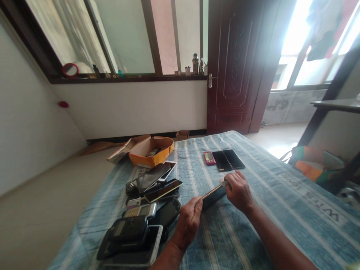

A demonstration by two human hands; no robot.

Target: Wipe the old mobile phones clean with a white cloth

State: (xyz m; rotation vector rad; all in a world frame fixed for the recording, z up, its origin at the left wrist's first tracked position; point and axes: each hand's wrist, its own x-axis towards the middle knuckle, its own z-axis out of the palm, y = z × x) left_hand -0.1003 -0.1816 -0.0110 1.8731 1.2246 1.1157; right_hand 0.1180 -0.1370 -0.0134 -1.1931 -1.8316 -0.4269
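My left hand point(189, 221) is closed round the near end of a dark smartphone point(213, 196), held on edge just above the striped cloth. My right hand point(238, 190) is closed at the phone's far end, its fingertips pinching something small and pale against the phone. A heap of several phones point(146, 210) lies to the left of my left hand. Beyond my hands a small pink phone point(209, 158) and two black phones point(227, 160) lie flat side by side.
A blue striped cloth point(281, 195) covers the table. An orange cardboard box point(152, 150) with a phone in it stands at the table's far left corner. A dark wooden door point(236, 63) and a window sill with bottles are behind. A dark shelf frame point(334, 105) stands at the right.
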